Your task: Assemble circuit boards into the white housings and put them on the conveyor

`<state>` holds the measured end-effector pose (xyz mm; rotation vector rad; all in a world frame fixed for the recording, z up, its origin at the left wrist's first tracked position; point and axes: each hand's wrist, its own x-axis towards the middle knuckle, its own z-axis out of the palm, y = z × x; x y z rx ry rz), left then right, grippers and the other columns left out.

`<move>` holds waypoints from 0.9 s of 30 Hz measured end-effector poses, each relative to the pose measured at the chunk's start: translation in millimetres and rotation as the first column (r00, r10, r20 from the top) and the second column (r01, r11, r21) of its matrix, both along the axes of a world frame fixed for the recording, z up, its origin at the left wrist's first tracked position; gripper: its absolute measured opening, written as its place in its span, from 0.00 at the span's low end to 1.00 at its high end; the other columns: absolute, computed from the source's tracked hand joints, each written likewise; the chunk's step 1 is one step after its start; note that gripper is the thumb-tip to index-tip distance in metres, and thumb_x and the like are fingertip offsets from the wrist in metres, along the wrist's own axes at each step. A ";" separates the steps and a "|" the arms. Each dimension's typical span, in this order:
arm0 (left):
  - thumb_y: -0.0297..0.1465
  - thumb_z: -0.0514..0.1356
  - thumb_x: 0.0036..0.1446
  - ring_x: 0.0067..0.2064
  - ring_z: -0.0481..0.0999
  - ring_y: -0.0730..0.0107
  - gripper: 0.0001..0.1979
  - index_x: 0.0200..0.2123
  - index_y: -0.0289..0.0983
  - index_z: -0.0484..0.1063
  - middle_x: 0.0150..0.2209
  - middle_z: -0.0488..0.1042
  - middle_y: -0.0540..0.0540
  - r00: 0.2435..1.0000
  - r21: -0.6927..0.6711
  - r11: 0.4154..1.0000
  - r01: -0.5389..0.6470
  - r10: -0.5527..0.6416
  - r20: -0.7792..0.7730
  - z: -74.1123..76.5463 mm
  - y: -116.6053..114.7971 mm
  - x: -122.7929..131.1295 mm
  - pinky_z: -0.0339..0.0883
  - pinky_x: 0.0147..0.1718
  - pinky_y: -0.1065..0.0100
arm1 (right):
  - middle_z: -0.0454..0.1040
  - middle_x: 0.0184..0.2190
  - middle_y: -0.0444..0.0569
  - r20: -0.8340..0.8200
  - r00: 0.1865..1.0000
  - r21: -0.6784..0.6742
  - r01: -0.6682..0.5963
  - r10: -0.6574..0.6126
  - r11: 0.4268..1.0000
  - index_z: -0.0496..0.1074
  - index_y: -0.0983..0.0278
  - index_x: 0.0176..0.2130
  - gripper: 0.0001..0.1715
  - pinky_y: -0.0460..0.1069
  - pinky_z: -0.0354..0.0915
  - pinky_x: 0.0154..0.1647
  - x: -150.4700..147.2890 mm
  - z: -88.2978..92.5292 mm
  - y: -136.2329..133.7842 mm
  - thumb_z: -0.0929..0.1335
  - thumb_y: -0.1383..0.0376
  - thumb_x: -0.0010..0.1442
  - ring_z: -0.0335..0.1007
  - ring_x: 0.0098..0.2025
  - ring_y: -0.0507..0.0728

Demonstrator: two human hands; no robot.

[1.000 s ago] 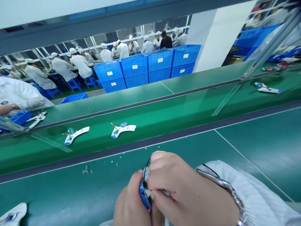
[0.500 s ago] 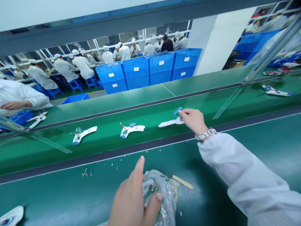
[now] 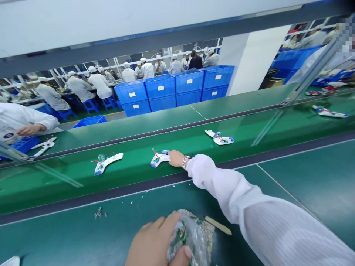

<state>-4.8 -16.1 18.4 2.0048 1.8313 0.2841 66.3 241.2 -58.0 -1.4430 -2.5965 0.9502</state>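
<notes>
My left hand (image 3: 154, 244) is at the bottom edge, fingers closed round a clear plastic bag (image 3: 194, 236) with small green circuit boards inside. My right arm, in a white sleeve, stretches out to the green conveyor belt (image 3: 194, 147). My right hand (image 3: 176, 158), with a metal watch at the wrist, is closed on the near end of a white plastic part (image 3: 158, 159) that has blue and red bits on it. Another white part (image 3: 220, 139) lies on the belt to the right, apart from my hand.
More white parts lie on the belt at left (image 3: 107, 163), far left (image 3: 43, 145) and far right (image 3: 330, 112). A flat wooden stick (image 3: 219, 225) and tiny loose bits (image 3: 98, 213) lie on the near bench. A co-worker's sleeve (image 3: 24, 120) reaches in left. Blue crates (image 3: 174, 88) stand behind.
Both hands held one blue-and-white part a second ago. My right hand set it on the belt, let go, then moved left onto another part. My left hand took the bag.
</notes>
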 end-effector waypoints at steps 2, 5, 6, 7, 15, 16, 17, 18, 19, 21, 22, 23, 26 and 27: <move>0.38 0.53 0.55 0.30 0.78 0.61 0.22 0.51 0.40 0.73 0.32 0.79 0.46 0.994 0.077 0.992 -0.102 0.099 0.039 -2.5 -1.1 -7.3 0.67 0.24 0.68 | 0.69 0.50 0.53 -0.065 0.997 -0.097 -0.049 0.043 0.994 0.68 0.67 0.52 0.18 0.57 0.69 0.48 14.8 7.2 -2.5 0.66 0.61 0.65 0.70 0.48 0.59; 0.39 0.52 0.58 0.27 0.76 0.64 0.17 0.44 0.40 0.75 0.27 0.77 0.49 0.952 0.170 0.940 -0.295 0.274 0.132 -1.4 -0.2 -16.2 0.67 0.25 0.68 | 0.71 0.45 0.51 -0.245 0.964 -0.270 -0.167 0.100 0.948 0.69 0.67 0.47 0.15 0.54 0.70 0.43 46.3 20.6 -22.0 0.66 0.60 0.65 0.70 0.43 0.56; 0.40 0.52 0.58 0.27 0.76 0.65 0.16 0.41 0.41 0.75 0.26 0.76 0.51 0.933 0.200 0.916 -0.347 0.315 0.173 -0.8 0.9 -17.5 0.68 0.27 0.68 | 0.71 0.41 0.49 -0.327 0.939 -0.333 -0.224 0.110 0.916 0.69 0.68 0.45 0.14 0.52 0.69 0.40 56.4 25.1 -33.1 0.66 0.59 0.64 0.70 0.39 0.54; 0.41 0.53 0.59 0.26 0.75 0.66 0.14 0.38 0.41 0.75 0.25 0.75 0.52 0.914 0.225 0.893 -0.390 0.345 0.213 -0.4 2.1 -17.3 0.67 0.27 0.69 | 0.71 0.37 0.48 -0.413 0.904 -0.395 -0.287 0.111 0.873 0.69 0.68 0.42 0.15 0.50 0.68 0.37 65.2 29.4 -46.2 0.67 0.58 0.63 0.69 0.36 0.52; 0.29 0.56 0.55 0.37 0.80 0.65 0.18 0.50 0.41 0.68 0.39 0.80 0.48 0.911 0.521 0.761 -0.386 0.227 0.343 -14.1 3.4 16.6 0.72 0.34 0.69 | 0.61 0.16 0.42 -0.797 0.591 -0.592 -0.725 -0.125 0.352 0.63 0.65 0.26 0.32 0.47 0.58 0.19 79.1 45.8 -139.1 0.66 0.38 0.42 0.58 0.17 0.49; 0.27 0.55 0.55 0.38 0.80 0.65 0.17 0.49 0.42 0.69 0.40 0.80 0.48 0.929 0.570 0.748 -0.340 0.175 0.325 -13.9 2.6 18.0 0.72 0.35 0.69 | 0.61 0.15 0.42 -0.809 0.568 -0.586 -0.754 -0.152 0.299 0.63 0.65 0.25 0.33 0.47 0.58 0.18 78.0 45.5 -142.9 0.67 0.38 0.41 0.58 0.16 0.50; 0.26 0.55 0.55 0.38 0.80 0.66 0.17 0.47 0.43 0.70 0.39 0.80 0.48 0.942 0.595 0.747 -0.297 0.126 0.312 -12.7 2.1 17.8 0.72 0.35 0.70 | 0.61 0.13 0.42 -0.816 0.551 -0.578 -0.777 -0.174 0.248 0.64 0.65 0.24 0.33 0.47 0.59 0.18 77.2 44.7 -145.2 0.67 0.38 0.41 0.59 0.15 0.51; 0.24 0.54 0.54 0.37 0.80 0.67 0.16 0.45 0.43 0.71 0.38 0.80 0.49 0.949 0.597 0.760 -0.258 0.081 0.306 -10.7 2.0 16.1 0.72 0.34 0.72 | 0.62 0.13 0.43 -0.819 0.542 -0.573 -0.795 -0.189 0.200 0.65 0.66 0.24 0.33 0.47 0.60 0.17 76.7 43.1 -146.5 0.67 0.38 0.41 0.60 0.15 0.51; 0.23 0.54 0.54 0.36 0.79 0.68 0.16 0.43 0.44 0.73 0.36 0.79 0.50 0.951 0.584 0.780 -0.225 0.044 0.307 -8.1 2.5 13.5 0.71 0.33 0.73 | 0.64 0.12 0.44 -0.819 0.539 -0.569 -0.808 -0.197 0.153 0.66 0.67 0.24 0.33 0.47 0.61 0.17 76.2 41.1 -147.1 0.68 0.38 0.42 0.62 0.15 0.52; 0.23 0.54 0.52 0.34 0.79 0.69 0.16 0.41 0.44 0.75 0.34 0.79 0.50 0.945 0.552 0.812 -0.188 -0.005 0.328 -3.2 3.9 7.0 0.71 0.32 0.74 | 0.67 0.12 0.47 -0.816 0.546 -0.565 -0.823 -0.188 0.063 0.69 0.69 0.24 0.33 0.47 0.62 0.16 75.1 35.9 -147.5 0.69 0.40 0.43 0.65 0.15 0.53; 0.23 0.55 0.52 0.35 0.79 0.69 0.16 0.41 0.45 0.75 0.34 0.78 0.51 0.939 0.548 0.818 -0.177 -0.028 0.344 -1.4 4.3 4.0 0.71 0.32 0.74 | 0.68 0.12 0.48 -0.815 0.552 -0.564 -0.826 -0.176 0.020 0.71 0.70 0.24 0.34 0.47 0.63 0.15 74.3 33.2 -147.7 0.69 0.40 0.43 0.66 0.15 0.54; 0.23 0.55 0.52 0.36 0.79 0.69 0.17 0.42 0.45 0.75 0.35 0.78 0.50 0.932 0.556 0.815 -0.165 -0.056 0.358 -0.3 4.1 1.6 0.71 0.33 0.74 | 0.69 0.12 0.49 -0.815 0.557 -0.562 -0.827 -0.161 -0.019 0.72 0.70 0.23 0.35 0.47 0.64 0.15 73.1 30.7 -148.0 0.69 0.39 0.43 0.67 0.15 0.55; 0.23 0.59 0.52 0.41 0.79 0.65 0.19 0.46 0.45 0.73 0.42 0.78 0.48 0.894 0.571 0.806 -0.155 -0.131 0.428 -1.3 -1.0 0.7 0.73 0.37 0.71 | 0.71 0.12 0.53 -0.832 0.541 -0.528 -0.840 -0.123 -0.129 0.73 0.71 0.21 0.37 0.48 0.66 0.14 69.1 26.3 -150.5 0.69 0.37 0.40 0.69 0.14 0.57; 0.25 0.61 0.51 0.42 0.79 0.63 0.19 0.47 0.45 0.73 0.43 0.78 0.48 0.859 0.545 0.812 -0.210 -0.114 0.500 -2.7 -3.9 2.6 0.73 0.38 0.70 | 0.71 0.12 0.53 -0.829 0.547 -0.530 -0.835 -0.121 -0.147 0.73 0.71 0.21 0.37 0.48 0.66 0.14 67.8 25.7 -152.1 0.68 0.37 0.41 0.68 0.13 0.57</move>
